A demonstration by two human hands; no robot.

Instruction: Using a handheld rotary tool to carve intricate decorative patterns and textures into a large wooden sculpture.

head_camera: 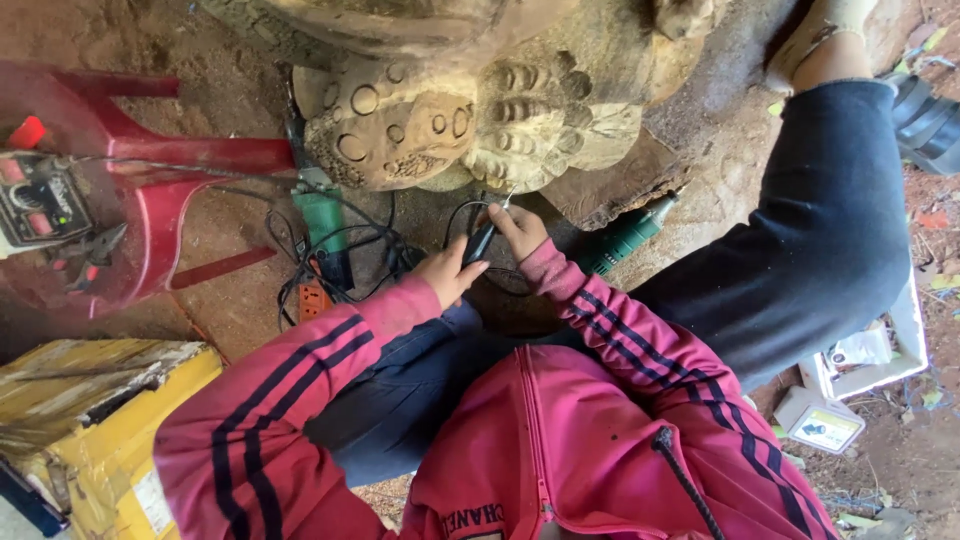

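Note:
A large pale wooden carving [470, 110] with round and ribbed relief stands in front of me. My right hand [518, 228] grips the front of a slim black rotary handpiece [482, 240], its thin bit pointing up at the carving's lower edge. My left hand [450, 272] holds the rear of the same tool where its black cord leaves. Both arms wear pink sleeves with dark stripes.
A red plastic chair [150, 190] with a small control box [38, 198] and pliers stands at left. Tangled cables, a green power tool [322, 218] and an orange socket strip [314, 298] lie below the carving. Another green tool [630, 235], a yellow box [110, 430], white boxes [860, 385].

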